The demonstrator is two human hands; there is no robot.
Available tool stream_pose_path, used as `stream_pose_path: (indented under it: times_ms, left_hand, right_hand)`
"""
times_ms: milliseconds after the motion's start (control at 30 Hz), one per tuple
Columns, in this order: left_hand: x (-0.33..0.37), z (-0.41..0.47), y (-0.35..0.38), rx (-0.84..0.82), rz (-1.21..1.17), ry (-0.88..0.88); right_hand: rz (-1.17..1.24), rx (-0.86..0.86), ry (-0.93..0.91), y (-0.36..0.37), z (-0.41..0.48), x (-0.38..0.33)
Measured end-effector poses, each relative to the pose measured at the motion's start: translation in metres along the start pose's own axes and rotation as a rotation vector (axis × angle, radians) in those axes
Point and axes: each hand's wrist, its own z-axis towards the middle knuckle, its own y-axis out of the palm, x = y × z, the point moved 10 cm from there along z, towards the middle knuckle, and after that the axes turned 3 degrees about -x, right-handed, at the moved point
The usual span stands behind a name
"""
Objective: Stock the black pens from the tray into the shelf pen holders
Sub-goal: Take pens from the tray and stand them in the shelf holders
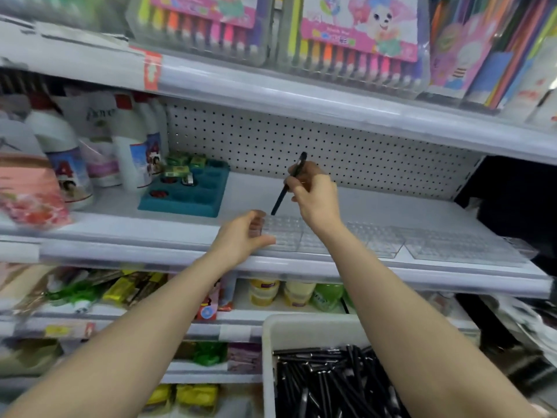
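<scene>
A white tray [269,351] at the bottom right holds a heap of black pens [331,384]. Clear plastic pen holders [385,239] lie in a row along the front of the middle shelf [180,251]. My right hand [316,194] is shut on one black pen [287,185], held tilted with its lower tip just above the leftmost holder. My left hand [245,236] grips the left end of that holder at the shelf's front edge.
A teal tray [187,194] with small green boxes stands behind and left of the holders. White bottles [132,146] fill the shelf's left end. Marker sets [355,34] sit on the shelf above, and packaged goods fill the lower shelves. A perforated back panel [331,146] lies behind.
</scene>
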Motion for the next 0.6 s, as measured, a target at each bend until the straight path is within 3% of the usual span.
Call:
stream_pose_path:
  times_ms: [333, 600]
  left_hand:
    - [0.002, 0.001, -0.001, 0.013, 0.03, 0.044]
    - [0.0, 0.0, 0.0, 0.013, 0.03, 0.052]
  right_hand:
    - [-0.198, 0.017, -0.086, 0.02, 0.007, -0.012]
    - [-0.183, 0.087, -0.085, 0.015, 0.002, -0.009]
